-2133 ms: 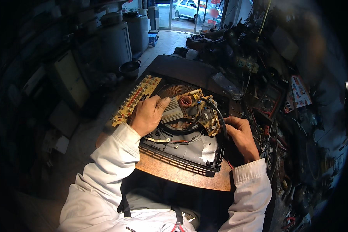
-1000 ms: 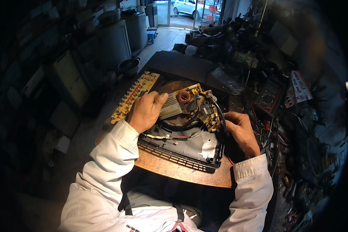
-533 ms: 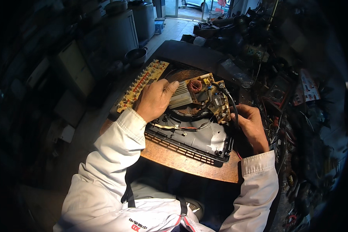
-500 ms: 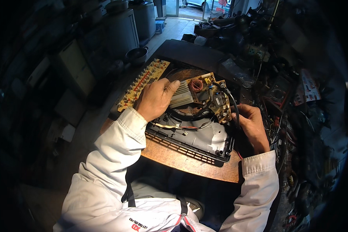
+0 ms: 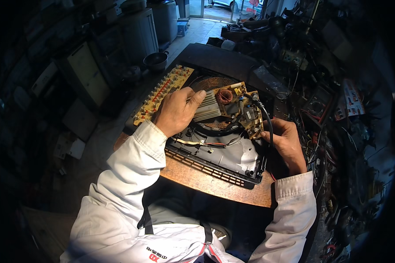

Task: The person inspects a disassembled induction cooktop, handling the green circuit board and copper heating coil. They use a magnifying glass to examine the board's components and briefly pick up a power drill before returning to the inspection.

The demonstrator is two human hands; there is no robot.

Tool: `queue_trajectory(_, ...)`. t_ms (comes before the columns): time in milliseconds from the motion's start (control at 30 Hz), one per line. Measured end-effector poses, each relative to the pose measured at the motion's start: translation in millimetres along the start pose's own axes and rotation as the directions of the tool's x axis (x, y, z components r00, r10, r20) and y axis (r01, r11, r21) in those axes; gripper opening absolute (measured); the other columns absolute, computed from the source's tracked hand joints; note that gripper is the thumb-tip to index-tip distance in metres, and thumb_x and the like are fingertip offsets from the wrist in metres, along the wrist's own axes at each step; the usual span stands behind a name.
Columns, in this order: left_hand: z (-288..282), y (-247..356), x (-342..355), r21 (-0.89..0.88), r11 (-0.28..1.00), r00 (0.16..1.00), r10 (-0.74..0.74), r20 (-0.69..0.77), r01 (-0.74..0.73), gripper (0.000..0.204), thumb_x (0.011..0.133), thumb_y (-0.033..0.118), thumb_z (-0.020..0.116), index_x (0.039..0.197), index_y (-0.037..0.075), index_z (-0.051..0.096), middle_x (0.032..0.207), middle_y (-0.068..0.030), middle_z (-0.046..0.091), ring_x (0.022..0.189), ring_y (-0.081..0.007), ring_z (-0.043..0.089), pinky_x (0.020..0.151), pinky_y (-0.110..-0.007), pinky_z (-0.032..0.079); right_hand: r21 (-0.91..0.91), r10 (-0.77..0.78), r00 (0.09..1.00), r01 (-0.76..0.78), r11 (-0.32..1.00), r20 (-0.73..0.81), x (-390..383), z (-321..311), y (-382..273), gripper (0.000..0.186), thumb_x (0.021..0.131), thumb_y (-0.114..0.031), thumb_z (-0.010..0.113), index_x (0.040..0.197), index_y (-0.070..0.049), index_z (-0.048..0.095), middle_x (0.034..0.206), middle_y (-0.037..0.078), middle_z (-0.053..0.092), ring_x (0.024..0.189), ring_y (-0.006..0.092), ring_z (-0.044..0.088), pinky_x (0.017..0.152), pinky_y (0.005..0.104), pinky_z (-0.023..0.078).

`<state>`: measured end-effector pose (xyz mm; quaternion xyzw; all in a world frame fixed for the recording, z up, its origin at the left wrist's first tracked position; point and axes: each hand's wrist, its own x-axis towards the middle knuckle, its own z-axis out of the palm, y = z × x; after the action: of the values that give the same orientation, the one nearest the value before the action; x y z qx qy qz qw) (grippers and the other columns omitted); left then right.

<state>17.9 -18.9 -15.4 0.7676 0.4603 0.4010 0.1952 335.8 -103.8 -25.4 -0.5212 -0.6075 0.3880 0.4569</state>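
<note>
A brown power circuit board (image 5: 252, 117) with a toroidal coil (image 5: 224, 96) is held tilted above an opened black induction cooker housing (image 5: 239, 163). My left hand (image 5: 176, 111) grips the board's ribbed metal heat sink (image 5: 208, 106), thumb on top. My right hand (image 5: 287, 141) pinches the board's right edge, its fingertips partly hidden behind a black cable (image 5: 269, 119). Beneath the board, the round copper heating coil (image 5: 213, 82) shows in part. A long yellow board (image 5: 164, 94) with several small buttons and red components lies along the housing's left side, partly covered by my left hand.
The housing rests on a wooden tabletop (image 5: 215, 188) near its front edge. Tangled wires and parts crowd the right side, with a multimeter-like device (image 5: 316, 101) among them. A dark pan (image 5: 156, 61) stands beyond the table at the far left.
My right thumb and fingers have shifted slightly along the board's right edge. The board stays nearly in place, and my left hand keeps its grip.
</note>
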Motion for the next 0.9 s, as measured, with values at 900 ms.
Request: queue_trajectory(900,-7.0,3.0,0.8,-0.185,0.983,0.996,0.007,0.090,0.010,0.053,0.098,0.050,0.062,0.092,-0.003,0.066,0.074,-0.0107,0.065,0.077,-0.0170,0.068,0.071,-0.031,0.054,-0.217,-0.176,0.983,0.161,0.963,-0.056,-4.8,4.3,-7.5,0.016,0.072,0.003,0.072,0.087,0.003,0.068,0.085,0.006,0.068,0.078,0.0118,0.062,0.072,0.0243,0.049)
